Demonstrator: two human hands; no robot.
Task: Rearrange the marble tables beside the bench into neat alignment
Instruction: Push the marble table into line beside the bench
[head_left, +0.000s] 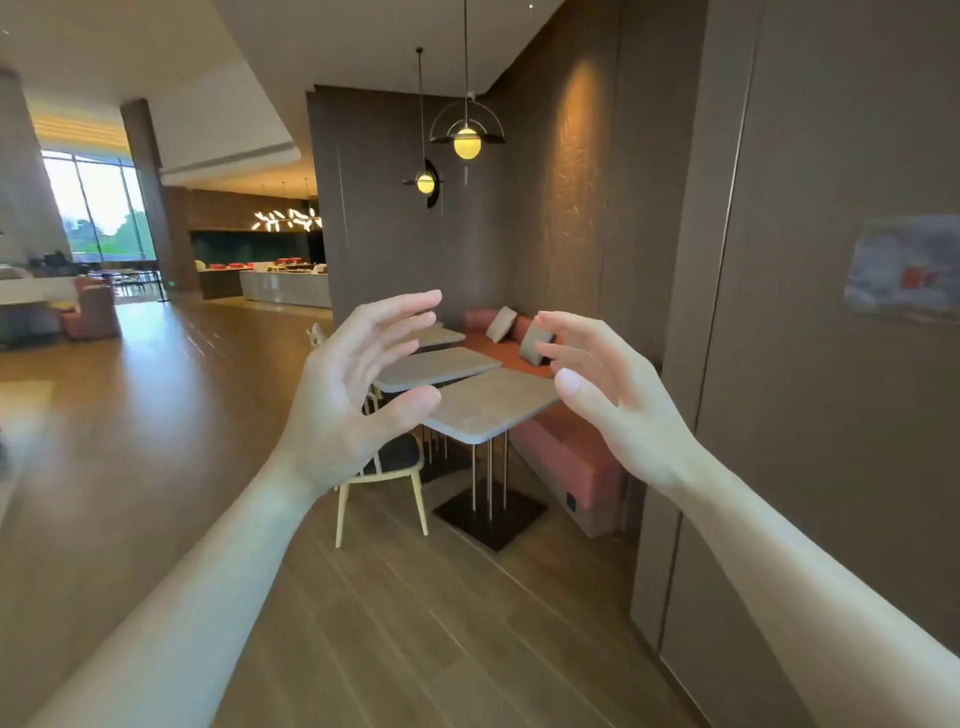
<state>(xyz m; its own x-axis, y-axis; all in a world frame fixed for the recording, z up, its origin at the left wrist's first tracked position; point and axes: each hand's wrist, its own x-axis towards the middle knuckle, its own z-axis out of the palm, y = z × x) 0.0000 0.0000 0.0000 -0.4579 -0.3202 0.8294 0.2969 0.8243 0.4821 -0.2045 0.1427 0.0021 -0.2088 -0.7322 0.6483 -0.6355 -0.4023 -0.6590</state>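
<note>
Three beige marble tables stand in a row beside a red bench (566, 457) along the right wall. The nearest table (493, 405) is turned at an angle to the others, on thin metal legs over a dark square base (491, 512). Behind it are the middle table (436, 366) and the far table (441, 336), which is partly hidden by my fingers. My left hand (353, 400) and my right hand (618, 400) are raised in the air ahead of me, fingers spread, palms facing each other. Both are empty and well short of the tables.
A light wooden chair (387, 478) with a dark seat stands left of the nearest table. Grey cushions (535, 343) lie on the bench. Dark wall panels (779, 364) run along the right. Two pendant lamps (466, 143) hang above. Wooden floor stretches left and toward me.
</note>
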